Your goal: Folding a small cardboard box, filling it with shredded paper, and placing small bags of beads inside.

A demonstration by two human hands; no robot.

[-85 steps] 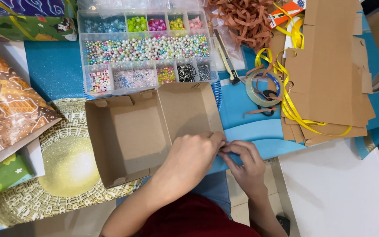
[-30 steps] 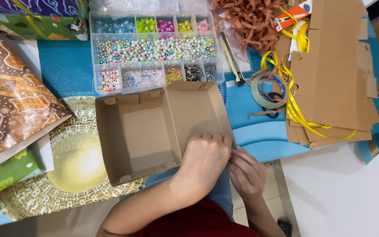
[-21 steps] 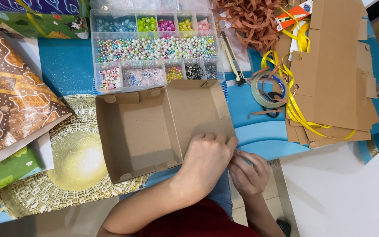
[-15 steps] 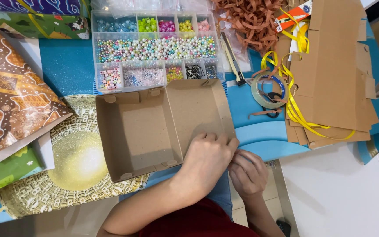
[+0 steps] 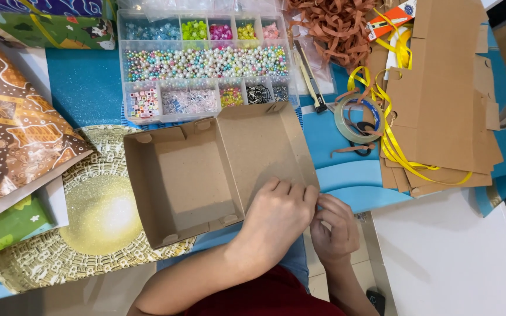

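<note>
Crowded tabletop (image 5: 458, 257) is carrying your cardboard box (image 5: 206, 175), already folded; your left hand (image 5: 276, 219) and right hand (image 5: 335, 228) are pinching its lid edge, fingers clenched.

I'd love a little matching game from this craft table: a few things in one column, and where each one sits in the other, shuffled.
Things:
1. cardboard box
2. bead organizer
3. roll of tape
4. yellow ribbon

Places:
A. draped over the stack of flat cardboard on the right
B. along the top, just behind the open box
C. on the blue sheet, between the box lid and the flat cardboard
D. open in the middle, its lid edge under the left hand and right hand

Pairs: 1-D, 2-B, 3-C, 4-A
</note>
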